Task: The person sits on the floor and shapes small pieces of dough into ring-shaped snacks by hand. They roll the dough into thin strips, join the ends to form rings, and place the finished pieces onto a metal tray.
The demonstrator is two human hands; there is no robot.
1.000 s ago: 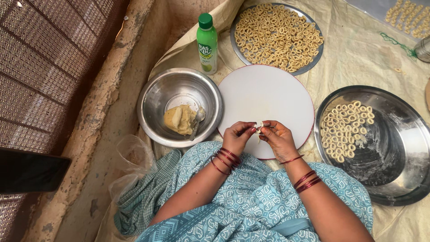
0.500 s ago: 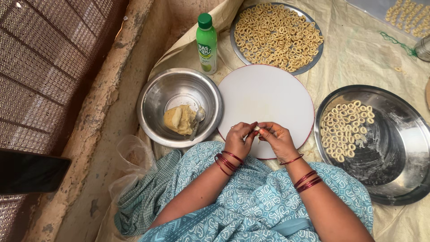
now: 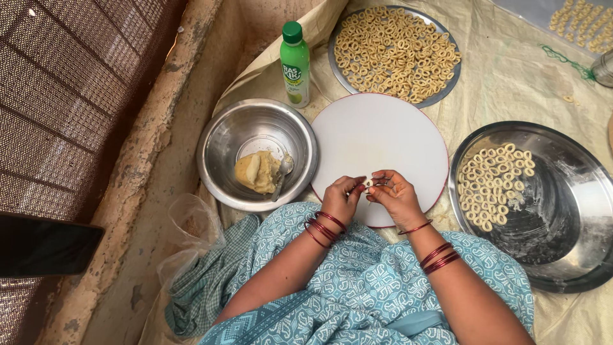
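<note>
My left hand (image 3: pixel 343 198) and my right hand (image 3: pixel 396 195) meet over the near edge of a round white board (image 3: pixel 377 137). Between their fingertips they pinch a small piece of pale dough (image 3: pixel 368 183). Red bangles circle both wrists. To the left, a steel bowl (image 3: pixel 220 137) holds a lump of dough (image 3: pixel 255 171) and a spoon (image 3: pixel 281 172). On the right, a large steel tray (image 3: pixel 568 211) carries several small dough rings (image 3: pixel 491 182).
A second steel plate (image 3: pixel 338 73) full of dough rings lies beyond the board. A green plastic bottle (image 3: pixel 294 64) stands beside it. A crumpled clear plastic bag (image 3: pixel 191 223) sits at the left, next to a rough wall edge (image 3: pixel 140 166). More rings (image 3: pixel 584 25) lie on the pale sheet.
My fingers have shifted slightly while working the small dough piece between both hands. Nothing else has moved.
</note>
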